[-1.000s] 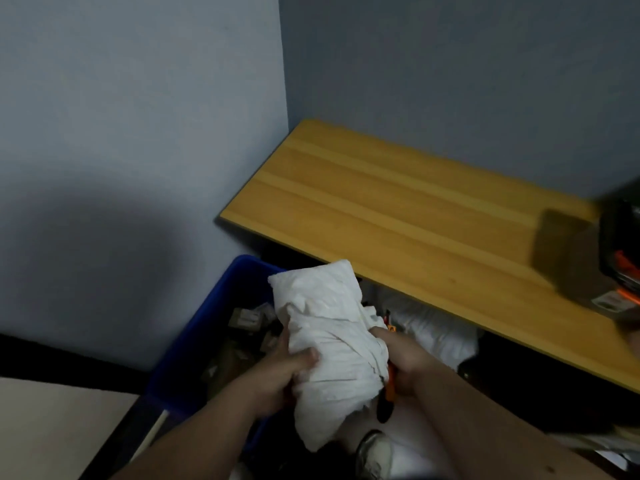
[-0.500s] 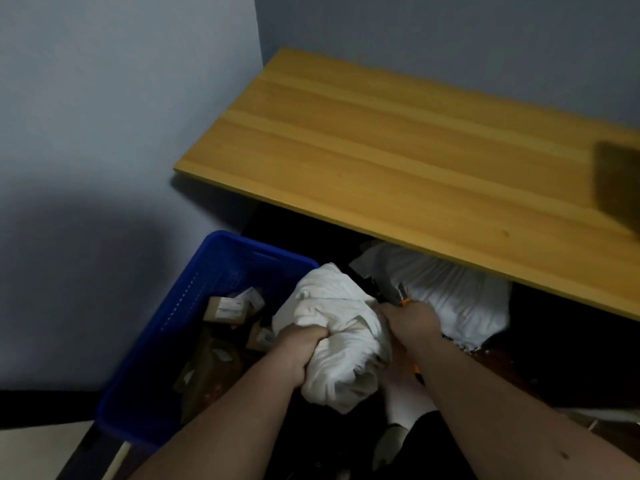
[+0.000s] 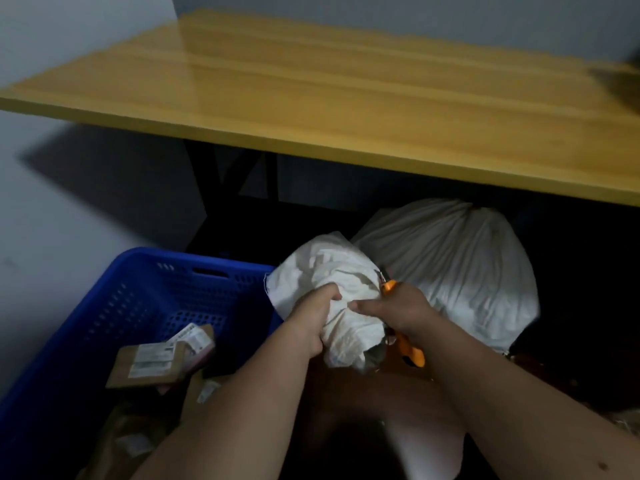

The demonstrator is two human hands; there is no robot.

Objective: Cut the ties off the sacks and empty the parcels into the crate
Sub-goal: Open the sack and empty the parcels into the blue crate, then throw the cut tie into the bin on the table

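Note:
A crumpled white sack (image 3: 329, 271) hangs beside the blue crate's right edge. My left hand (image 3: 317, 318) grips its bunched cloth from the left. My right hand (image 3: 394, 311) holds orange-handled scissors (image 3: 408, 348) and its thumb presses on the sack. The blue perforated crate (image 3: 145, 292) at lower left contains several brown cardboard parcels (image 3: 149, 365) with white labels. A second, full white sack (image 3: 450, 265) with a gathered neck stands under the table behind my hands.
A yellow wooden table (image 3: 329, 98) spans the upper view, its front edge overhanging the full sack. Black table legs (image 3: 221, 174) stand behind the crate. A pale wall (image 3: 52, 202) runs along the left.
The view has dropped and shifted toward the crate. Both hands have bunched the sack tighter and lowered it beside the crate's right rim. More of the full sack under the table shows.

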